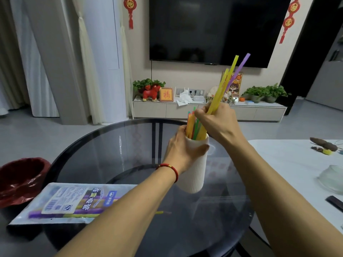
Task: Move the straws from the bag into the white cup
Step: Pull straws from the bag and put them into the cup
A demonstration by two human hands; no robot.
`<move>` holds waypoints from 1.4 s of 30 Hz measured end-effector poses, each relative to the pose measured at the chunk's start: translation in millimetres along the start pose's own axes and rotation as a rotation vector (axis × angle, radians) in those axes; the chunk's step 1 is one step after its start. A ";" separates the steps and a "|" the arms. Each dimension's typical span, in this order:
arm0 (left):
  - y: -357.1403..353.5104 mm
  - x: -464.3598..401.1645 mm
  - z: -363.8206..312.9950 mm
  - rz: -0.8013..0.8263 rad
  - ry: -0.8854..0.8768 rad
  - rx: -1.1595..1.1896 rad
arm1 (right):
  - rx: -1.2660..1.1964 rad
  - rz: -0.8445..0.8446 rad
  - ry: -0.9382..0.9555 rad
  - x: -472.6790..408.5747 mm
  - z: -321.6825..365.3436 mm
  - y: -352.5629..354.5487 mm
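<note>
Bare glass worktop (115, 145) left of hands; straw bag (70, 203) near-left; red bin (22, 180) beyond it; white cup (194, 169) between hands.

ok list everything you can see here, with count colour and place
cup: one, white, ribbed, on the glass table, tilted
straws in cup: several, orange, green, yellow, sticking out of its mouth
straws in hand: a few, yellow and purple, pointing up and away
bag: one, clear with a label, flat at front left, some straws inside
table: one, round dark glass
bin: one, red liner, left of the table
white table: one, at right
glass bowl: one, clear, on the white table
tv: one, black, on the far wall
left hand: grips the cup
right hand: holds the straw bunch above the cup
</note>
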State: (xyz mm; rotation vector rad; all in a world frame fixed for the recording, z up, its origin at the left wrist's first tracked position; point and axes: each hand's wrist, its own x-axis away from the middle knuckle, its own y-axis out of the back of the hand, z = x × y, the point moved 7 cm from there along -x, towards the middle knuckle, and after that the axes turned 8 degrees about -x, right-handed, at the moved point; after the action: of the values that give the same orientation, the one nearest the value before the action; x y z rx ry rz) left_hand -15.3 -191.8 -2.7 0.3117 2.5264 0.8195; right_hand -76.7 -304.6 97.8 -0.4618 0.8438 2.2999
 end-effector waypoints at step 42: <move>-6.2 15.3 24.0 0.193 -0.004 0.048 | 0.130 0.152 0.404 33.6 31.8 -3.2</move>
State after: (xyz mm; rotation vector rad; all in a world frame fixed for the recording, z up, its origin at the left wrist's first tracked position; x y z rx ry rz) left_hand -17.2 -179.6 -29.0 0.5790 2.5438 0.8293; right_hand -102.6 -266.4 102.5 -0.8465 1.2528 2.3038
